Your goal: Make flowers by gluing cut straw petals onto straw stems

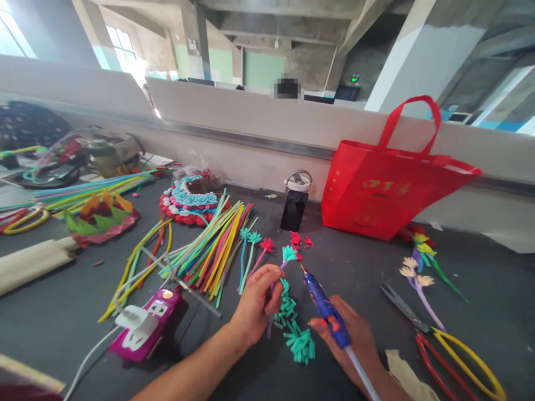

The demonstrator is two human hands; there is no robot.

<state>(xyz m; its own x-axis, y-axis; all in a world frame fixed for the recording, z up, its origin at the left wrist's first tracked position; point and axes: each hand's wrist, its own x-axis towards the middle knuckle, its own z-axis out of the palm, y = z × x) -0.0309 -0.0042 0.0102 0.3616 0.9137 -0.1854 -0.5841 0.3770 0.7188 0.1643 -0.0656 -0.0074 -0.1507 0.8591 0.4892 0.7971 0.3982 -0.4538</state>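
Note:
My left hand (256, 303) pinches the thin purple stem of a small teal paper flower (288, 254), holding it upright over the dark table (62, 317). My right hand (351, 340) grips a blue glue gun (324, 303) with an orange trigger. Its nozzle points up and left, close to the teal flower head. Just below the hands lies a heap of cut teal paper pieces (295, 328).
A bundle of coloured pipe cleaners (213, 245) lies left of the hands, with a magenta power strip (146, 326) nearer me. Scissors with yellow and red handles (443, 340) lie at right. A red tote bag (384, 184), a phone (293, 210) and small red flowers (298, 240) stand farther back.

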